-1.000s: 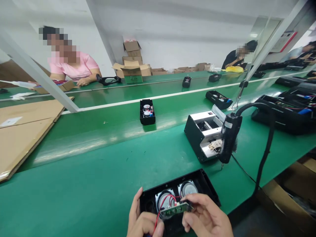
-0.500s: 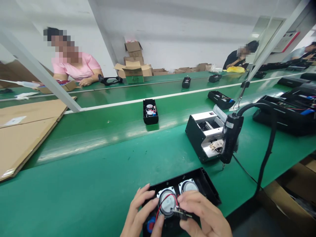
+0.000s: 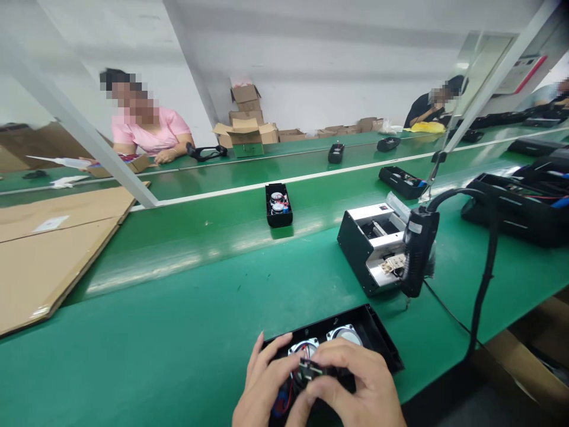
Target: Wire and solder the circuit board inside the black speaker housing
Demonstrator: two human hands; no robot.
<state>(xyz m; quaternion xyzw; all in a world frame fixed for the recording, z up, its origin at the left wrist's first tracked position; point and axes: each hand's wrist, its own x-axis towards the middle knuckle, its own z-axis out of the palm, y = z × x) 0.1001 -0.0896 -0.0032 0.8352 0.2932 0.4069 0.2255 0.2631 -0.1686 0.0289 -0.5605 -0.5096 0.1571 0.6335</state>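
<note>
A black casing [image 3: 382, 338] lies on the green bench near its front edge, with two round speakers [image 3: 351, 335] inside. Over the nearer speaker, my right hand [image 3: 360, 379] pinches a small dark circuit board [image 3: 310, 369] between thumb and fingers. My left hand [image 3: 271, 379] reaches over the casing's left side, its fingers curled against the board's left edge. Red and black wires run beneath the board, partly hidden by the fingers. A blue part [image 3: 281, 403] shows below my left fingers inside the casing.
A black and silver machine [image 3: 373, 246] stands behind the casing, with a hanging black screwdriver [image 3: 419, 252] beside it. Another speaker casing [image 3: 279, 204] sits farther back. Flat cardboard [image 3: 57, 249] lies left; stacked black casings [image 3: 524, 207] are right. People sit across the bench.
The circuit board has been turned and moved slightly left and up, over the nearer speaker. My left fingers have closed in toward it. The whole view has shifted slightly.
</note>
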